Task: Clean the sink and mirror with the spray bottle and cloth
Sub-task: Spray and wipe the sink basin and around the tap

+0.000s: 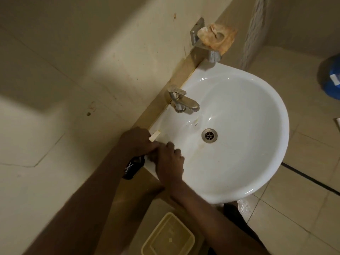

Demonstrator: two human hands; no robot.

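Tiled bathroom, white sink, left hand and right hand curled together at its rim

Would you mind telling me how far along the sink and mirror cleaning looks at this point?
Early, by the look of it. Done: nothing clearly; the sink basin still shows brownish marks beside the drain. In hand: the left hand and right hand meet at the sink's near-left rim, working on something small I cannot identify; a dark object sits under the left wrist. Left: wiping the basin and tap, plus the mirror, which is out of view.
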